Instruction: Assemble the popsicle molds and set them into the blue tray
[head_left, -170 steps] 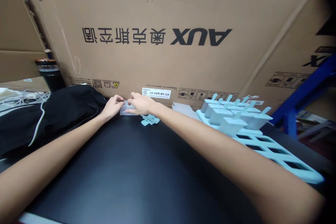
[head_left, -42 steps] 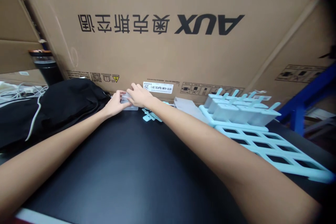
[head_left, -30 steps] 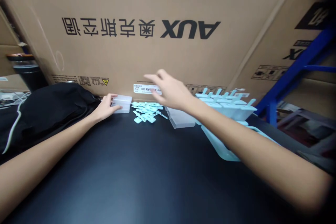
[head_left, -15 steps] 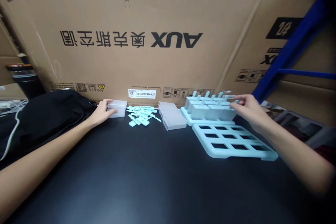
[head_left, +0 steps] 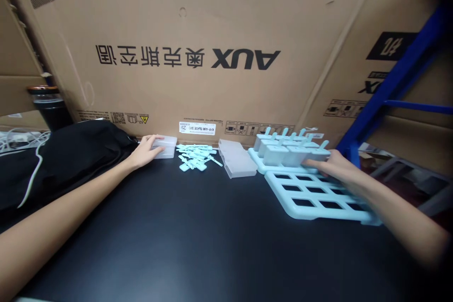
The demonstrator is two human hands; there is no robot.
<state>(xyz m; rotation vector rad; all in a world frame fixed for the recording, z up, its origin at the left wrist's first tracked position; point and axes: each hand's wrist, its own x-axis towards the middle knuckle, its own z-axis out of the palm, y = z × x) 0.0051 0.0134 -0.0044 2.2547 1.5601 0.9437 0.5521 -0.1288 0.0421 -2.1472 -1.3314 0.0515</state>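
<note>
At the table's left rear, my left hand (head_left: 143, 152) has its thumb and fingers closed about the near end of some translucent plastic popsicle molds (head_left: 169, 147). My right hand (head_left: 336, 167) is at the right end of a pale blue tray (head_left: 260, 163) filled with frosted popsicle molds (head_left: 275, 155), their blue stick handles pointing up. Its thumb lies low across the front of the corner mold; the other fingers are mostly hidden behind. In front lies an empty pale blue grid frame (head_left: 293, 212), partly under my right forearm.
Between my hands lie a pile of loose blue popsicle sticks (head_left: 196, 155) and more frosted molds (head_left: 238, 159). A large cardboard box (head_left: 198, 89) walls off the back. On the left are a black cloth bag (head_left: 88, 151) and a dark bottle (head_left: 53, 108); a blue metal post (head_left: 399, 80) stands right.
My right hand has moved down from the stick tops to the side of the corner mold. My left hand stays at its molds. The view has shifted slightly.
</note>
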